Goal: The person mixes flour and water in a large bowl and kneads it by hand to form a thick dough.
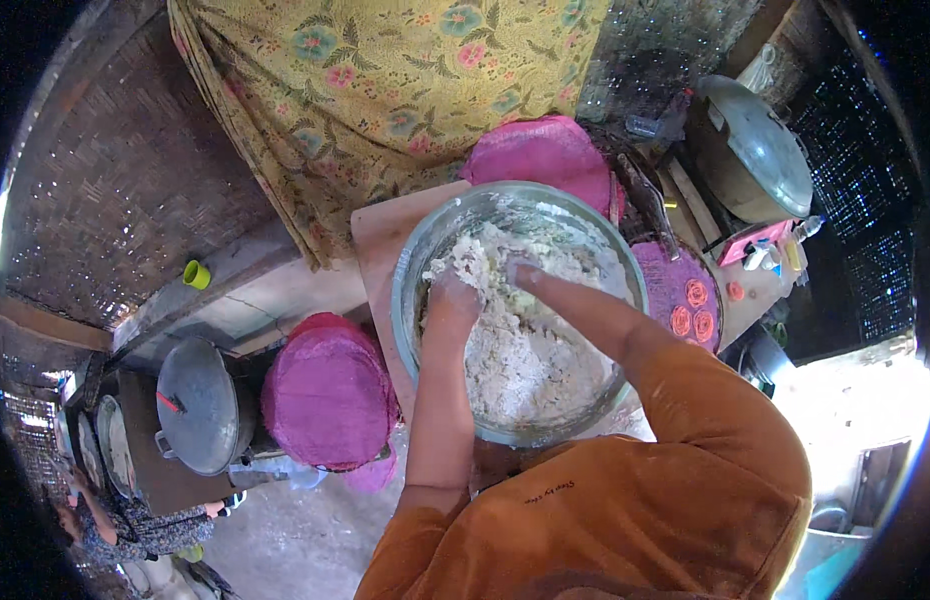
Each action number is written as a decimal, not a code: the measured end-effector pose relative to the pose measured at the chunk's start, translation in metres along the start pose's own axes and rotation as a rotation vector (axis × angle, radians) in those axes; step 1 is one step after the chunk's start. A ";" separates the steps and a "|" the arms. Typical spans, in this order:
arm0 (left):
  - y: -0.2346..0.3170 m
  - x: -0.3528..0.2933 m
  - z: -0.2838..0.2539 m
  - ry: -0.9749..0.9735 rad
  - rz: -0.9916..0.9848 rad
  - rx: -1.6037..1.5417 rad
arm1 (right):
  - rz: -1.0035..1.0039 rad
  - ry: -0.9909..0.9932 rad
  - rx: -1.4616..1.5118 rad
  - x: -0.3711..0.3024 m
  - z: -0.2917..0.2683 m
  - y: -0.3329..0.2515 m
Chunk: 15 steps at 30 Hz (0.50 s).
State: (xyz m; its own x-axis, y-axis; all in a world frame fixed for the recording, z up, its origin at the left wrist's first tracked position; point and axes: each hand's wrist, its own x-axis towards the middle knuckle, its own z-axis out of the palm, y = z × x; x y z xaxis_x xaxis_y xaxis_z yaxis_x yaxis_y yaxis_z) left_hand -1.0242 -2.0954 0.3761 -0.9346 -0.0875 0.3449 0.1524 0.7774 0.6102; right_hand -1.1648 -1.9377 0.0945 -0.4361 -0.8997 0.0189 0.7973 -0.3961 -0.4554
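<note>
A: Steel mixing bowl (415,270), wide and shiny, sits on a pale board (380,235) at the middle of the view. It holds a lumpy white dough (525,350) that fills most of it.

B: Hands?

A: Both are in the bowl. The left hand (453,300) is sunk into the dough on the left side, fingers buried; whether its grip is spread or pressed together cannot be told. The right hand (530,275) lies on top of the dough near the far side, fingers pressed together and stretched out flat, pinching nothing. Both forearms wear orange sleeves (685,400).

B: Surroundings?

A: A pink woven tray (545,150) lies just beyond the bowl; another (330,395) is to the left of it, lower down. A third (675,290), on the right, carries three small orange rosette pieces (693,308). A grey lidded pot (200,405) stands at far left, a second large lidded pot (755,150) at upper right. A small yellow-green cup (196,274) rests on a ledge. A yellow floral cloth (385,90) hangs at the top.
</note>
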 end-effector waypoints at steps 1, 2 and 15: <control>0.001 0.001 -0.002 -0.054 -0.014 0.042 | 0.009 0.013 0.120 -0.001 -0.002 0.009; 0.003 0.001 -0.001 -0.110 -0.024 0.084 | 0.006 0.033 0.202 -0.005 -0.001 0.017; 0.026 -0.051 0.011 -0.605 0.182 0.151 | 0.364 -0.057 -1.613 -0.163 0.155 -0.019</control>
State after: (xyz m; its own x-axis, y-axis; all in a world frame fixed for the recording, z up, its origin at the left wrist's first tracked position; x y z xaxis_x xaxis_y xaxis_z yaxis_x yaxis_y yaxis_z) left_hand -0.9759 -2.0642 0.3662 -0.9208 0.3859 -0.0561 0.3198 0.8298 0.4573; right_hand -1.0441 -1.8120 0.2382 -0.2912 -0.9162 -0.2751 -0.3944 0.3770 -0.8380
